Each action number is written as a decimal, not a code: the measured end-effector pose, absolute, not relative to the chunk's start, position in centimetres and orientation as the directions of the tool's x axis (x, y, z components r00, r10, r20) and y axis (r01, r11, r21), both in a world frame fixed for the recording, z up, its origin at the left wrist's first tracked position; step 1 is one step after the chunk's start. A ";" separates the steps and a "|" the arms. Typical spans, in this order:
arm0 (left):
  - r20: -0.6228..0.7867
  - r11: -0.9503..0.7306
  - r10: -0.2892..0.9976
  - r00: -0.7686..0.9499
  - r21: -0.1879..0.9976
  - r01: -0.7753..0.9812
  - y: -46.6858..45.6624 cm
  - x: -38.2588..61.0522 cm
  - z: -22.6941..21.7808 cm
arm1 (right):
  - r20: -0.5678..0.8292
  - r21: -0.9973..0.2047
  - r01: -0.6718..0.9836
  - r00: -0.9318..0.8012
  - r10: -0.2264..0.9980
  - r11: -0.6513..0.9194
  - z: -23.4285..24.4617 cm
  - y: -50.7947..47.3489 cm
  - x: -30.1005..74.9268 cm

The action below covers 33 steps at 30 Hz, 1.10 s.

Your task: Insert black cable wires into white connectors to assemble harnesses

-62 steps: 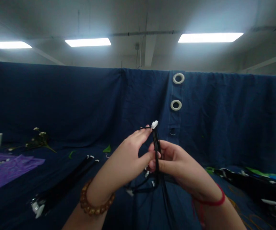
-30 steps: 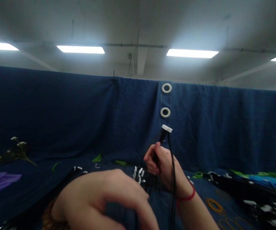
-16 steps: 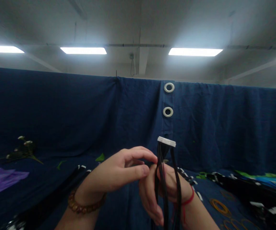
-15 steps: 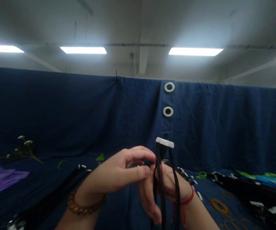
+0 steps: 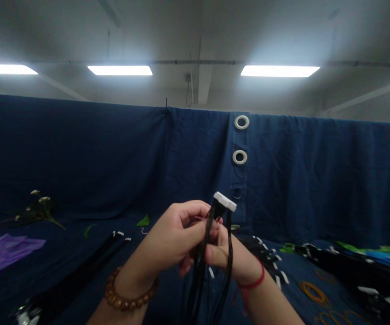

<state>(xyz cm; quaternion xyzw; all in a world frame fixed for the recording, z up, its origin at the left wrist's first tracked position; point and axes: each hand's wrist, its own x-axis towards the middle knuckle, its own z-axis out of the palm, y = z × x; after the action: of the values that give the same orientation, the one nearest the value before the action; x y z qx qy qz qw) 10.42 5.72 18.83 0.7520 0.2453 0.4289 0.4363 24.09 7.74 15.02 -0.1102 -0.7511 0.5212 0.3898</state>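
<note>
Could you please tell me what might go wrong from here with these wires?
The black wires hang in separate strands below the white plug, so they might tangle. The red bracelet has loose ends dangling near them, which could snag. The left hand and right hand meet at the wires just under the plug, so a hard tug might strain them there.

No readable text. White connector (image 5: 225, 201) on the black cables (image 5: 199, 271): any marking too small to make out. White ends on the right-side cable pile (image 5: 347, 268) and left-side cable bundle (image 5: 76, 271): too small, too blurred to read.
</note>
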 end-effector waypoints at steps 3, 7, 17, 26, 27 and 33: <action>0.448 -0.448 0.811 0.376 0.889 -0.094 6.2 10.7 18.6 | 0.538 -0.837 -0.275 -0.566 0.624 0.473 15.5 7.6 23.9; 0.489 -0.448 0.800 0.348 0.872 -0.196 6.7 10.8 18.4 | 0.561 -0.821 -0.259 -0.528 0.637 0.509 15.8 7.5 23.8; 0.727 -0.733 0.680 0.096 0.675 0.081 6.8 10.2 18.8 | 0.536 -0.802 -0.145 -0.602 0.591 0.580 15.7 7.4 24.6; 0.775 -0.697 0.616 -0.143 0.620 0.360 12.0 7.2 18.4 | 0.695 -0.693 -0.196 -0.437 0.571 0.694 16.0 8.1 27.2; 0.779 -0.679 0.602 -0.175 0.615 0.402 12.6 6.8 18.3 | 0.722 -0.662 -0.188 -0.418 0.551 0.725 16.2 7.9 27.4; 0.779 -0.543 0.543 -0.314 0.611 0.577 14.7 4.8 18.0 | 0.686 -0.617 0.068 -0.441 0.578 0.784 17.1 6.8 29.1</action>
<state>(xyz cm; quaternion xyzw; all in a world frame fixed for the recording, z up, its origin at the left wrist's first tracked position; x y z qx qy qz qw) 4.80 14.71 18.01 0.5855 0.4780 0.6546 -0.0130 29.08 6.80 17.09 -0.2000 -0.8079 0.2607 0.4892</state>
